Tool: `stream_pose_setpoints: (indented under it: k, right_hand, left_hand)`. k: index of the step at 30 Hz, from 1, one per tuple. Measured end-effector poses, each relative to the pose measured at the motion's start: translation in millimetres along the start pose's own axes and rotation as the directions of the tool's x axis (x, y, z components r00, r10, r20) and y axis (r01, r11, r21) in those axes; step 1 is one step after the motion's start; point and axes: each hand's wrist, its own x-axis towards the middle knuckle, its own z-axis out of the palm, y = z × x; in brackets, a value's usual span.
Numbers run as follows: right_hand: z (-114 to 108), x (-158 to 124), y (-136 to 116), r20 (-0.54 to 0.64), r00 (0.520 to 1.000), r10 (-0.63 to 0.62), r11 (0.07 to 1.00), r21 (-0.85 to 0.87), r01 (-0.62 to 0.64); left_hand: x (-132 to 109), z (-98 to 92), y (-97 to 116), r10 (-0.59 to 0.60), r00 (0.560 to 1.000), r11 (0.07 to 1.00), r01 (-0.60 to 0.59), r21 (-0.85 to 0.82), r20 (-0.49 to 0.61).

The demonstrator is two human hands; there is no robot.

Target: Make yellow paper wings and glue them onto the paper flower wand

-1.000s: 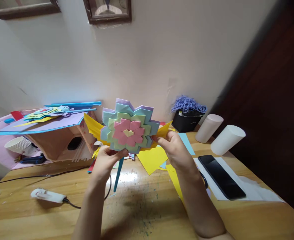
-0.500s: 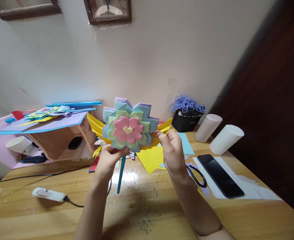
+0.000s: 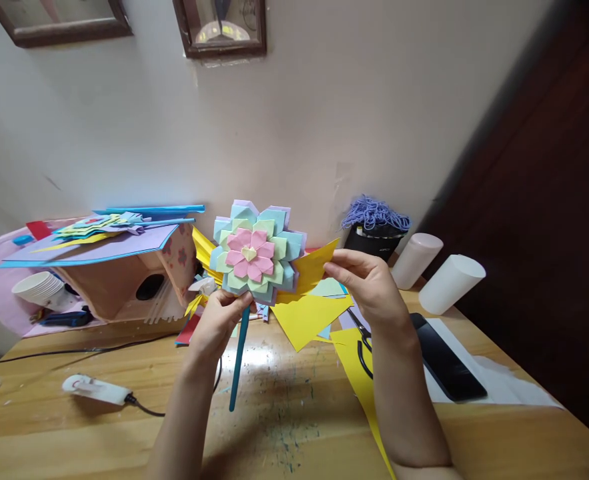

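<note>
While the left hand [image 3: 220, 320] is pinching the lower edge of the layered paper flower [image 3: 249, 254] beside the teal stem [image 3: 239, 363], the right hand [image 3: 374, 283] is grasping the outer end of a yellow paper leaf [image 3: 311, 270] between thumb and fingers. The flower is being held upright above the worktop [image 3: 139, 447]. It is probably weighing little; its folded petals [image 3: 261, 267] are looking crisp but crushable, and the leaf is seeming thin enough to crease, so the stem's top is likely offering the safest hold, the leaf wanting only a light pinch.
</note>
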Motion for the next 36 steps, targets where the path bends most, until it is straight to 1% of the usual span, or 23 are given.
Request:
stream_pose_setpoints:
  k: [3,8,11,13,15,16,18,20,22,23,26,27,28,31,33,36]
  right_hand:
    - [1.3,0.5,0.2,-0.065,0.997,-0.043,0.999,-0.001,0.043]
    - [8.3,-0.8,-2.7,-0.127,0.988,-0.09,0.996,-0.027,0.088]
    - [9.8,-0.3,-1.7,-0.125,0.988,-0.091,0.996,-0.022,0.089]
    - [9.0,1.5,0.0,-0.101,0.994,-0.052,0.998,0.032,0.056]
    - [7.8,4.1,2.2,-0.033,0.999,0.015,0.996,0.085,-0.012]
    - [7.5,5.3,3.3,0.019,0.998,0.053,0.995,0.088,-0.055]
    - [8.9,7.2,5.9,0.147,0.979,0.14,0.989,0.025,-0.145]
    - [14.7,7.7,10.0,0.288,0.929,0.234,0.972,-0.093,-0.216]
    - [26.2,6.7,17.0,0.421,0.856,0.3,0.952,-0.191,-0.24]
    - [34.0,5.7,21.9,0.481,0.82,0.31,0.949,-0.211,-0.234]
    - [62.2,1.3,40.8,0.601,0.745,0.29,0.957,-0.187,-0.222]
    - [71.5,-0.5,47.6,0.613,0.741,0.275,0.961,-0.153,-0.231]
    - [79.8,-2.3,54.1,0.6,0.754,0.269,0.962,-0.121,-0.246]
    - [95.8,-6.4,68.9,0.511,0.818,0.263,0.958,-0.037,-0.284]
    - [98.6,-7.1,73.7,0.476,0.836,0.275,0.951,-0.009,-0.308]
    - [95.6,-4.9,74.4,0.456,0.841,0.292,0.939,0.028,-0.342]
  left_hand:
    - [-0.3,0.9,0.6,-0.011,1.0,1.0,0.011,0.019,-0.004]
    - [-1.1,0.3,-0.1,-0.018,1.0,0.999,0.018,0.034,0.001]
    - [-0.7,0.7,-1.7,-0.052,0.999,0.999,0.052,0.004,0.014]
    - [0.1,1.7,-3.0,-0.074,0.997,0.997,0.073,-0.023,-0.012]
    - [1.1,3.0,-4.8,-0.064,0.996,0.997,0.062,-0.039,-0.056]
    - [1.6,3.7,-5.9,-0.048,0.995,0.998,0.045,-0.043,-0.082]
    - [2.2,5.4,-8.6,-0.008,0.99,0.999,0.001,-0.048,-0.141]
    - [2.3,8.0,-11.5,0.02,0.976,0.998,-0.035,-0.062,-0.218]
    - [2.1,11.9,-14.0,0.038,0.955,0.994,-0.066,-0.086,-0.295]
    - [1.9,14.0,-14.9,0.048,0.943,0.992,-0.084,-0.096,-0.329]
    - [1.9,18.9,-17.1,0.054,0.909,0.992,-0.095,-0.079,-0.414]
    - [2.3,19.5,-17.8,0.05,0.899,0.994,-0.086,-0.063,-0.435]
    - [2.8,19.5,-18.6,0.049,0.891,0.996,-0.078,-0.046,-0.452]
    - [5.3,17.0,-21.3,0.052,0.886,0.997,-0.074,-0.029,-0.461]
    - [7.2,15.3,-22.6,0.049,0.903,0.997,-0.072,-0.037,-0.427]
    - [8.7,14.6,-22.0,0.07,0.932,0.996,-0.086,-0.029,-0.356]
